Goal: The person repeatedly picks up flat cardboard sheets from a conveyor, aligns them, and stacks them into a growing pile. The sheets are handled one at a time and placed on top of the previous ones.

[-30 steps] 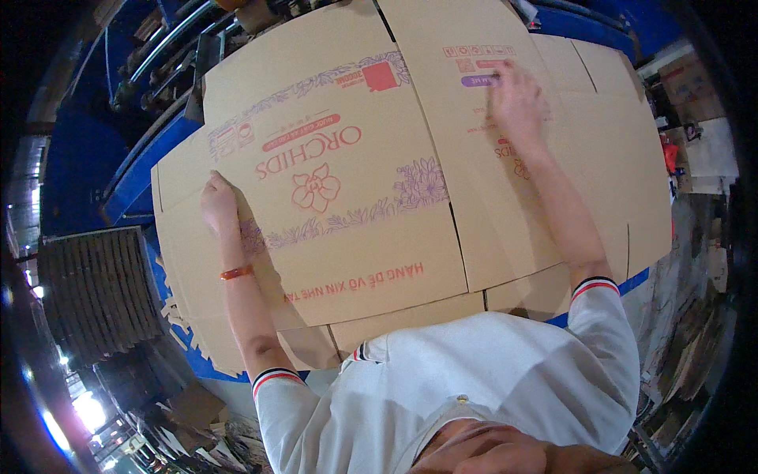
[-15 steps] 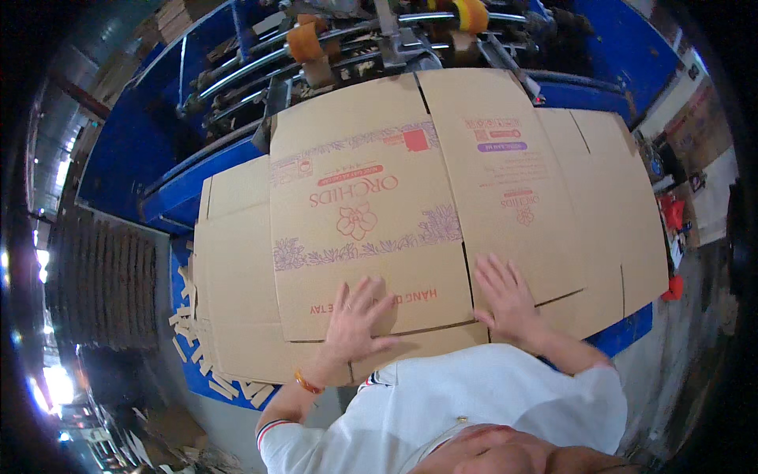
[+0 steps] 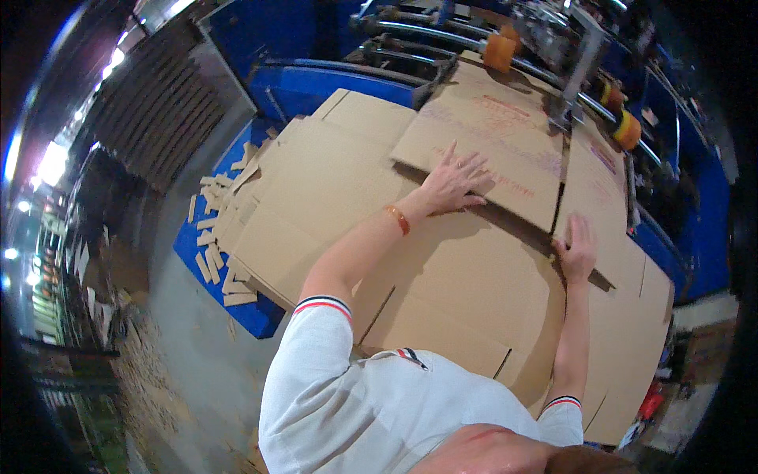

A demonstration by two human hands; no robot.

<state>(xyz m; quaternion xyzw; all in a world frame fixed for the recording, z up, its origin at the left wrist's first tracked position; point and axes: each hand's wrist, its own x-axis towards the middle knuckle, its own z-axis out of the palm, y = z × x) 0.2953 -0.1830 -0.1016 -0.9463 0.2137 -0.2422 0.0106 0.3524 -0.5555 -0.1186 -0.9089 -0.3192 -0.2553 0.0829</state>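
top sheet: flat printed cardboard box blank (image 3: 489, 162), tan with reddish-pink print, lying uppermost and reaching into the blue machine
label patch: small purple mark (image 3: 606, 158) near the blank's right flap
stack: plain tan flattened box blanks (image 3: 347, 197) beneath it, slotted flaps showing, spread over the blue platform
far stack: ribbed pile of flat cardboard (image 3: 162, 118), upper left, in shadow

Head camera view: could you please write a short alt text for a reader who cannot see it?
A person presses both hands flat on a printed cardboard sheet lying on a stack of flat cardboard, left hand near its lower edge, right hand at its lower right corner. Beyond stands a blue machine with orange rollers; cardboard scraps lie at the left.
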